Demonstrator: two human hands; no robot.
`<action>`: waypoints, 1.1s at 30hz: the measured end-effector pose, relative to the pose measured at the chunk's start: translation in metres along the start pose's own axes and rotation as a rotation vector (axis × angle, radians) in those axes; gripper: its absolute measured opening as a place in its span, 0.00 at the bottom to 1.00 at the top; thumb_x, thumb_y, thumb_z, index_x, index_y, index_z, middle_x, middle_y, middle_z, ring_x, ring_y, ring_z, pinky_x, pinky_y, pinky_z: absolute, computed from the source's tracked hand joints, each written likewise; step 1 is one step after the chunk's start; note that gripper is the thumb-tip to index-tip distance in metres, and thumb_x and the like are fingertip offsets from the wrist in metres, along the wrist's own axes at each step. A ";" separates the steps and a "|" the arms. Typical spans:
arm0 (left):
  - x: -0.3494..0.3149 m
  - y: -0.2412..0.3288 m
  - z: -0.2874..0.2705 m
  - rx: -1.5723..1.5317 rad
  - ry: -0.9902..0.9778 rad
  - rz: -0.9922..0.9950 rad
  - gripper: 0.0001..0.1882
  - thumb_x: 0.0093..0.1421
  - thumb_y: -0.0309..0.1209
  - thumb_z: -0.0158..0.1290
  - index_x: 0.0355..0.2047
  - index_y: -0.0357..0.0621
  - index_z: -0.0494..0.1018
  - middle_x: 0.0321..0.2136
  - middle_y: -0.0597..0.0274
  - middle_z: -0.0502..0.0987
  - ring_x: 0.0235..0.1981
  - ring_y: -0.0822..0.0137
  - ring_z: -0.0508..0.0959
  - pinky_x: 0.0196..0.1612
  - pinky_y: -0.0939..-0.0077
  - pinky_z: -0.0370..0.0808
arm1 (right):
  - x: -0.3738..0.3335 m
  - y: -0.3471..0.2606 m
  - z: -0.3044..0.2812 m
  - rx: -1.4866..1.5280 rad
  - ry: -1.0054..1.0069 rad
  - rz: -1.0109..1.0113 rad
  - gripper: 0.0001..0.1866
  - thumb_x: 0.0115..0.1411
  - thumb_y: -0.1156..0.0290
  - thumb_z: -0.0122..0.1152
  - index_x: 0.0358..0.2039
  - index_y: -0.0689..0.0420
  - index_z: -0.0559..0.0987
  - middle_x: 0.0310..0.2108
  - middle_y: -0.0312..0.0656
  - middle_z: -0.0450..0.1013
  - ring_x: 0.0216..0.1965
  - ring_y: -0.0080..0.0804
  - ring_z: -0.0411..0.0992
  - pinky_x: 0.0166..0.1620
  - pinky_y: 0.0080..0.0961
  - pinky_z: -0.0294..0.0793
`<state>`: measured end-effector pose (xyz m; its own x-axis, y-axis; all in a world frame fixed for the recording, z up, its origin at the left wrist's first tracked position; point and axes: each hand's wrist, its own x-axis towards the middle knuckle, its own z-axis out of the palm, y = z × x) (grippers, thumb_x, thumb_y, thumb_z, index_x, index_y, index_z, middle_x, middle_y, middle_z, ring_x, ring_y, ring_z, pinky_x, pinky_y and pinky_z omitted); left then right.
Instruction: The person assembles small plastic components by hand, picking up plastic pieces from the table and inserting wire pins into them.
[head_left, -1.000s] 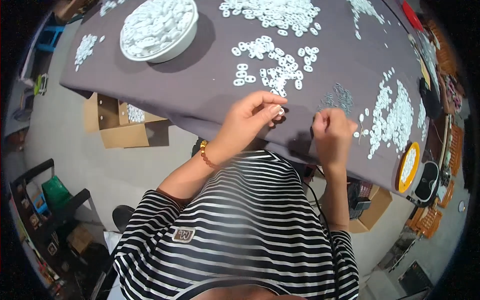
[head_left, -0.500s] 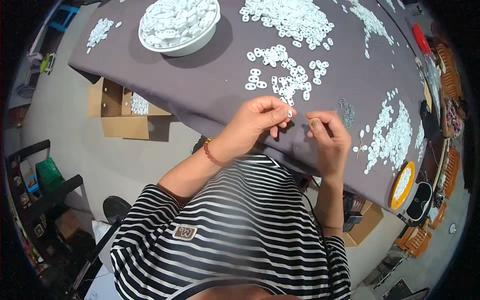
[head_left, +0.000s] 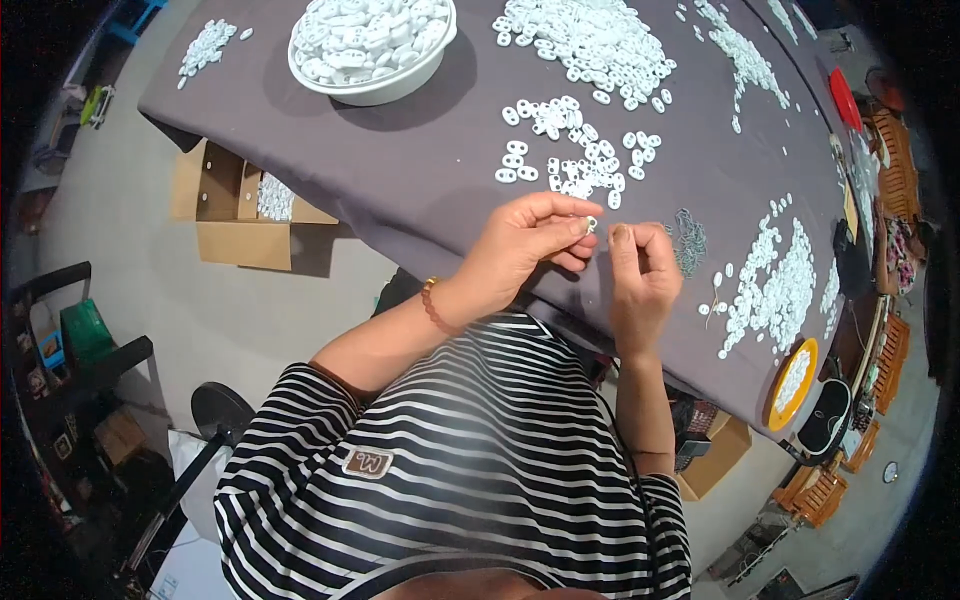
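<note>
Between thumb and index finger, my left hand (head_left: 525, 243) pinches a small white oval piece (head_left: 592, 225) with a hole in it. My right hand (head_left: 643, 275) is closed in a pinch just to the right of that piece, a small gap apart. Whatever its fingertips hold is too small to make out. Just beyond my hands lies a loose group of white two-holed oval pieces (head_left: 600, 170). A tangled grey-green heap of fine chain or wire-like bits (head_left: 690, 243) rests on the cloth beside my right hand.
A white bowl (head_left: 385, 92) heaped with white pieces stands at the far left of the grey-clothed table (head_left: 400, 165). A big pile (head_left: 590, 45) lies far centre, another (head_left: 785, 285) at right. A yellow-orange dish (head_left: 778, 405) sits at the right edge. An open carton (head_left: 243, 246) stands below left.
My right hand has come slightly left, closer to the white piece. My left hand has turned the piece a little and shifted slightly right. The whole view has tilted slightly.
</note>
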<state>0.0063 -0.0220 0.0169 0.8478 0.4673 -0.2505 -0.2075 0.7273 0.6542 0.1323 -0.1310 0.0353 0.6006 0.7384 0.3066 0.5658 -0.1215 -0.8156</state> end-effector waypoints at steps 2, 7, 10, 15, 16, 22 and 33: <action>0.001 0.001 -0.001 0.029 -0.002 -0.021 0.15 0.65 0.28 0.52 0.51 0.34 0.72 0.38 0.52 0.80 0.39 0.66 0.81 0.43 0.74 0.80 | -0.001 -0.001 0.001 0.026 -0.038 0.078 0.05 0.64 0.73 0.58 0.33 0.62 0.78 0.27 0.29 0.70 0.27 0.14 0.62 0.30 0.13 0.61; 0.002 0.000 -0.003 0.060 0.010 0.009 0.15 0.66 0.28 0.51 0.50 0.34 0.72 0.41 0.51 0.79 0.41 0.65 0.81 0.44 0.74 0.80 | 0.001 -0.013 0.004 0.248 -0.055 0.308 0.07 0.65 0.71 0.58 0.32 0.60 0.77 0.27 0.27 0.69 0.26 0.12 0.61 0.30 0.12 0.60; 0.002 -0.006 -0.005 0.067 -0.003 0.042 0.14 0.66 0.27 0.50 0.50 0.33 0.71 0.42 0.51 0.79 0.42 0.64 0.81 0.44 0.74 0.80 | 0.000 -0.012 0.006 0.282 -0.058 0.298 0.07 0.66 0.70 0.57 0.32 0.59 0.77 0.26 0.26 0.69 0.26 0.12 0.60 0.30 0.12 0.60; 0.000 -0.004 -0.004 0.093 -0.019 0.100 0.14 0.66 0.26 0.50 0.50 0.32 0.71 0.43 0.52 0.78 0.45 0.63 0.80 0.46 0.73 0.80 | -0.001 -0.002 0.004 0.210 -0.035 0.214 0.07 0.66 0.71 0.56 0.32 0.59 0.77 0.25 0.25 0.67 0.25 0.11 0.59 0.29 0.12 0.59; 0.000 -0.002 -0.003 0.087 -0.015 0.080 0.14 0.66 0.26 0.50 0.50 0.33 0.71 0.43 0.52 0.78 0.45 0.64 0.80 0.45 0.73 0.80 | -0.002 -0.002 0.002 0.169 -0.069 0.217 0.07 0.66 0.70 0.56 0.32 0.59 0.76 0.25 0.25 0.67 0.26 0.11 0.59 0.29 0.11 0.58; 0.002 0.002 -0.003 0.006 0.010 -0.036 0.13 0.66 0.29 0.51 0.48 0.34 0.73 0.40 0.54 0.79 0.41 0.66 0.80 0.42 0.74 0.80 | 0.000 -0.007 0.002 0.284 -0.090 0.277 0.07 0.66 0.72 0.56 0.30 0.59 0.76 0.26 0.27 0.67 0.26 0.12 0.60 0.29 0.11 0.59; 0.002 -0.007 -0.005 0.091 0.032 0.083 0.11 0.64 0.27 0.53 0.45 0.33 0.75 0.37 0.58 0.79 0.35 0.72 0.79 0.39 0.78 0.80 | 0.000 0.000 0.002 -0.014 -0.093 -0.008 0.04 0.64 0.75 0.57 0.33 0.62 0.78 0.31 0.32 0.69 0.28 0.17 0.64 0.33 0.16 0.64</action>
<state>0.0067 -0.0240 0.0087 0.8135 0.5407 -0.2144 -0.2298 0.6374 0.7355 0.1312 -0.1293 0.0339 0.5417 0.7976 0.2654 0.5784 -0.1245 -0.8062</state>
